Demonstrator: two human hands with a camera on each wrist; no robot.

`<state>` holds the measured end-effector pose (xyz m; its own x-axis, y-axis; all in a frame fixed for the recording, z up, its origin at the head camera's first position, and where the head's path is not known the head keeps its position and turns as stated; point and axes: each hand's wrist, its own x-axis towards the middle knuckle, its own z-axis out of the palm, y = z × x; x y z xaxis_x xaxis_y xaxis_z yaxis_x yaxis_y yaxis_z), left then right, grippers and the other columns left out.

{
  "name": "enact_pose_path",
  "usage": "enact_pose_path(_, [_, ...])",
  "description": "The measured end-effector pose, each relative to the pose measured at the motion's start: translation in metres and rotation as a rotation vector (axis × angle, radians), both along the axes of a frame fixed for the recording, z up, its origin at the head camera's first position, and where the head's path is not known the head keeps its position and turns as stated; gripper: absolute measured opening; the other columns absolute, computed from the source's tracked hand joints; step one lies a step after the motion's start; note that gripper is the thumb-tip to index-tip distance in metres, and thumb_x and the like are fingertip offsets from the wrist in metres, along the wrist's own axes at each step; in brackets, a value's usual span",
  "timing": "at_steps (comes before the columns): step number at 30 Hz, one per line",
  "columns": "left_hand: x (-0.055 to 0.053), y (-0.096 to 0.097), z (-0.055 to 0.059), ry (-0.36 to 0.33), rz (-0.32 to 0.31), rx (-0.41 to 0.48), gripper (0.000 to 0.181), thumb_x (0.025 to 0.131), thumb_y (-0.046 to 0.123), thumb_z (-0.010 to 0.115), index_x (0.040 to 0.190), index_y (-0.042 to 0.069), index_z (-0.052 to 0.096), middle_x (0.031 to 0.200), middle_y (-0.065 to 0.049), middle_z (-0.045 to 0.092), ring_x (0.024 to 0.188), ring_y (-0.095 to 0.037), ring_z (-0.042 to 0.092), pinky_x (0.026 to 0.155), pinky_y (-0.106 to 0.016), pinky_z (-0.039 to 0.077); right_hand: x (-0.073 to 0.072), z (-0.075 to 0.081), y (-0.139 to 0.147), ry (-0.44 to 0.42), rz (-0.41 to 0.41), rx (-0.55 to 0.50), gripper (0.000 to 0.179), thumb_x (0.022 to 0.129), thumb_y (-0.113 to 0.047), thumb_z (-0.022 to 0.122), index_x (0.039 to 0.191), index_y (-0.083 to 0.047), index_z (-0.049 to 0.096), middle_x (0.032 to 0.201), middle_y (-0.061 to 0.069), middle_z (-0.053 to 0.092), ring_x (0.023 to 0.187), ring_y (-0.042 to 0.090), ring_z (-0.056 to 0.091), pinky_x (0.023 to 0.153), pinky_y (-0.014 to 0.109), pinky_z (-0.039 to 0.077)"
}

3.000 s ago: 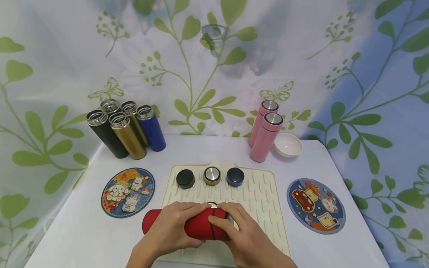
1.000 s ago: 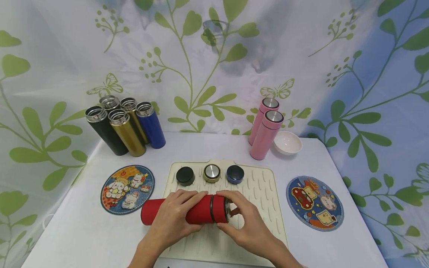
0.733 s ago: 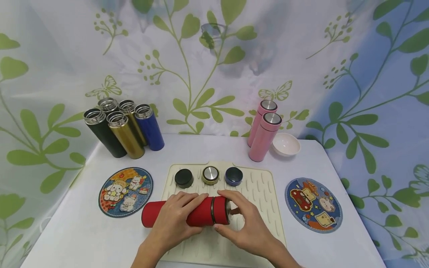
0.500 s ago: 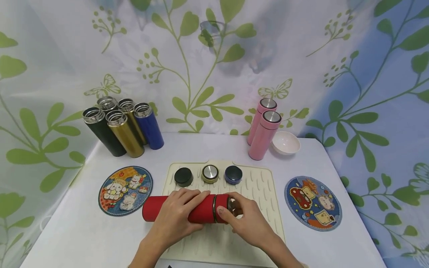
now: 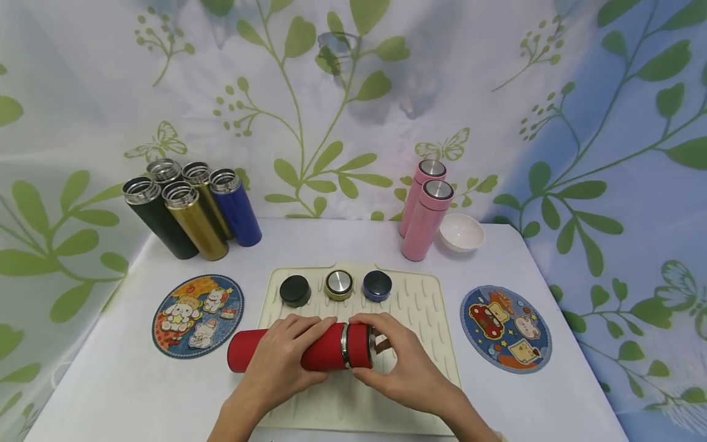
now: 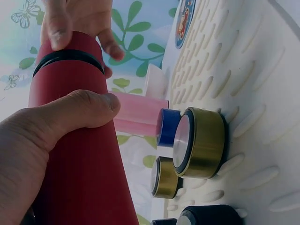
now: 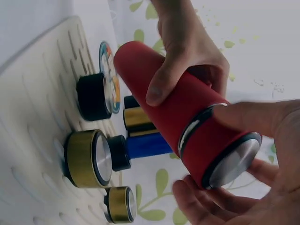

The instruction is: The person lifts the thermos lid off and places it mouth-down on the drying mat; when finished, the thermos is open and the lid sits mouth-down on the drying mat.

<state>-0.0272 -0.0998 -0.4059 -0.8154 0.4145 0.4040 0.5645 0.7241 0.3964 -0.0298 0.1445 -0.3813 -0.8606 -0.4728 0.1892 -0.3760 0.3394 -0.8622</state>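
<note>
A red thermos flask lies sideways in the air over the cream ridged mat. My left hand grips its body, thumb along the near side. On the flask's right end sits a red lid with a steel top. A bright silver ring shows between lid and body. My right hand holds the lid, thumb and fingers on its opposite sides. Behind the flask, a black lid, a gold lid and a blue lid stand on the mat.
Several lidless flasks, including a blue one, stand at the back left. Two pink flasks with lids stand beside a white bowl at the back right. Round cartoon placemats lie left and right. A leaf-print curtain hangs behind.
My right hand has turned back and forth on the lid, its fingers now at the lid's sides. The silver ring between lid and body looks wider. The left hand keeps its hold.
</note>
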Motion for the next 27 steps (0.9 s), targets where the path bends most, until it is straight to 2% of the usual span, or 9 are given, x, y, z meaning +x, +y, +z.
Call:
enact_pose_path(4, [0.000, -0.003, 0.001, -0.016, 0.019, 0.008, 0.090, 0.054, 0.033, 0.099, 0.136, 0.026, 0.063, 0.117, 0.003, 0.069, 0.105, -0.015, 0.060, 0.085, -0.042, 0.055, 0.000, 0.002, 0.003, 0.111, -0.027, -0.017, 0.071, 0.070, 0.002, 0.088, 0.131, -0.023, 0.061, 0.123, -0.008, 0.059, 0.109, 0.015, 0.057, 0.079, 0.034, 0.055])
enact_pose_path(7, [0.000, -0.007, 0.002, -0.025, 0.043, 0.032, 0.091, 0.053, 0.032, 0.100, 0.137, 0.027, 0.063, 0.117, 0.005, 0.069, 0.105, -0.014, 0.060, 0.085, -0.041, 0.056, 0.000, 0.000, 0.008, 0.144, -0.069, -0.009, 0.072, 0.065, 0.008, 0.088, 0.126, -0.022, 0.063, 0.122, -0.008, 0.060, 0.109, 0.015, 0.057, 0.078, 0.035, 0.054])
enact_pose_path(12, [0.001, -0.013, 0.002, -0.025, 0.067, 0.049, 0.091, 0.054, 0.031, 0.099, 0.137, 0.028, 0.062, 0.119, 0.006, 0.068, 0.106, -0.013, 0.060, 0.084, -0.041, 0.056, -0.001, -0.008, 0.016, 0.133, -0.115, 0.005, 0.078, 0.059, 0.012, 0.089, 0.124, -0.022, 0.064, 0.121, -0.006, 0.061, 0.107, 0.017, 0.057, 0.075, 0.036, 0.054])
enact_pose_path(16, [0.001, -0.018, 0.001, -0.022, 0.081, 0.055, 0.089, 0.055, 0.032, 0.099, 0.136, 0.026, 0.063, 0.120, 0.006, 0.068, 0.106, -0.013, 0.059, 0.083, -0.039, 0.056, -0.002, -0.014, 0.019, 0.109, -0.114, 0.029, 0.080, 0.060, 0.013, 0.088, 0.126, -0.024, 0.063, 0.120, -0.008, 0.060, 0.104, 0.014, 0.056, 0.074, 0.035, 0.054])
enact_pose_path(21, [0.002, -0.022, 0.002, -0.020, 0.116, 0.077, 0.090, 0.055, 0.033, 0.100, 0.137, 0.025, 0.062, 0.120, 0.005, 0.067, 0.106, -0.013, 0.059, 0.079, -0.039, 0.058, -0.003, -0.020, 0.021, 0.107, -0.131, 0.075, 0.082, 0.061, 0.009, 0.089, 0.129, -0.028, 0.062, 0.115, -0.011, 0.059, 0.093, 0.011, 0.056, 0.068, 0.031, 0.052])
enact_pose_path(25, [0.002, -0.025, 0.005, -0.031, 0.142, 0.100, 0.092, 0.055, 0.033, 0.100, 0.138, 0.026, 0.061, 0.121, 0.005, 0.067, 0.108, -0.014, 0.059, 0.078, -0.039, 0.059, -0.005, -0.030, 0.023, 0.094, -0.194, 0.180, 0.079, 0.063, -0.006, 0.093, 0.131, -0.029, 0.060, 0.110, -0.014, 0.057, 0.087, 0.008, 0.054, 0.064, 0.028, 0.050])
enact_pose_path(27, [0.002, -0.026, 0.005, -0.034, 0.146, 0.112, 0.092, 0.056, 0.032, 0.100, 0.138, 0.026, 0.061, 0.121, 0.006, 0.066, 0.108, -0.013, 0.059, 0.078, -0.039, 0.059, -0.006, -0.036, 0.024, 0.083, -0.222, 0.245, 0.076, 0.065, -0.014, 0.094, 0.132, -0.027, 0.061, 0.106, -0.015, 0.056, 0.087, 0.007, 0.053, 0.066, 0.027, 0.049])
